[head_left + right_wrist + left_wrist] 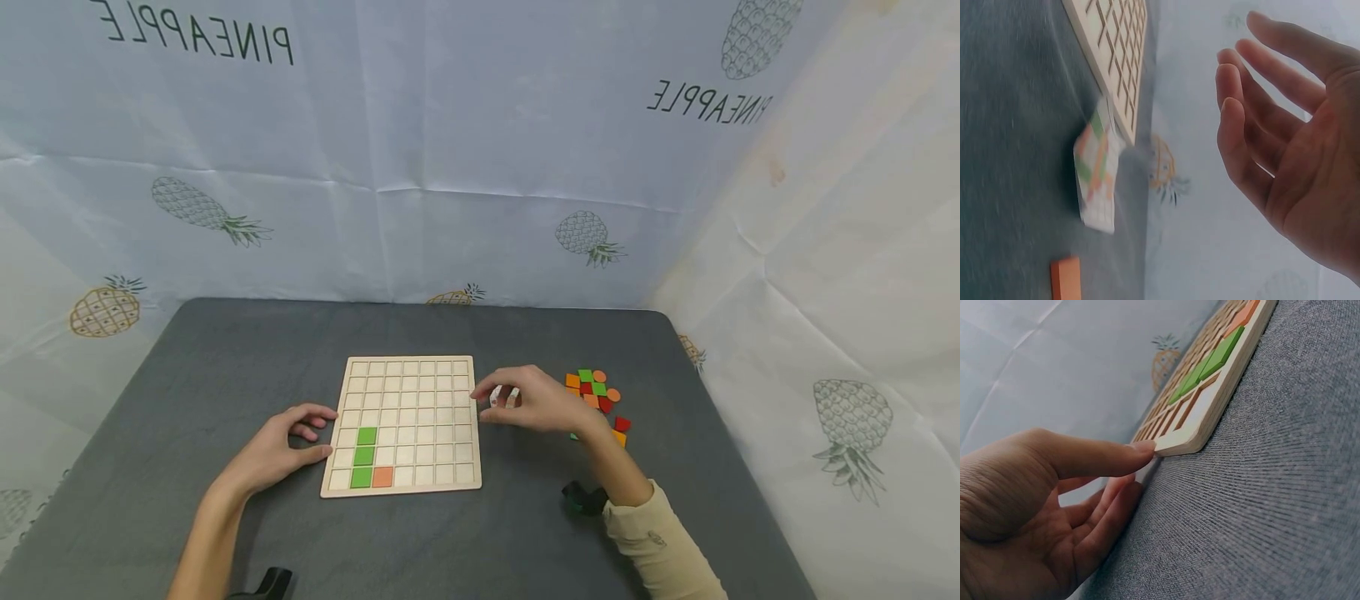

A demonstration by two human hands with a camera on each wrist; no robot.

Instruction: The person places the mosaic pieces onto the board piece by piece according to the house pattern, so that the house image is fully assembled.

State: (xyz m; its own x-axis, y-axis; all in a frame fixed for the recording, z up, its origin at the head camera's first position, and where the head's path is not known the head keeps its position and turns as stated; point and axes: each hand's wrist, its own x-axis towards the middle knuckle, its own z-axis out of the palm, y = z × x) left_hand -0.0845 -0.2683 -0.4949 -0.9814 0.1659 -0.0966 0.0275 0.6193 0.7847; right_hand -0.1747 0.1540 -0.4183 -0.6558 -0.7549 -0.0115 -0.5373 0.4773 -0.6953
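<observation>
A pale wooden grid board (438,429) lies flat on the table. Three green square tiles (364,456) form a column in its lower left, with an orange tile (382,477) beside the lowest. My left hand (281,446) rests at the board's left edge; in the left wrist view the thumb touches the rim near a corner, the other fingers loosely bent. By the right edge, my right hand (536,402) is raised with fingers spread and slightly bent, holding nothing. Below it lies a folded printed paper (1097,172), blurred in the right wrist view and partly hidden in the head view.
Loose red, green and orange pieces (591,390), square and round, lie to the right, partly behind my right forearm. A black device (585,500) is by the right wrist, another (272,583) by the left arm. A pineapple-print curtain (480,150) hangs behind the dark table (420,550).
</observation>
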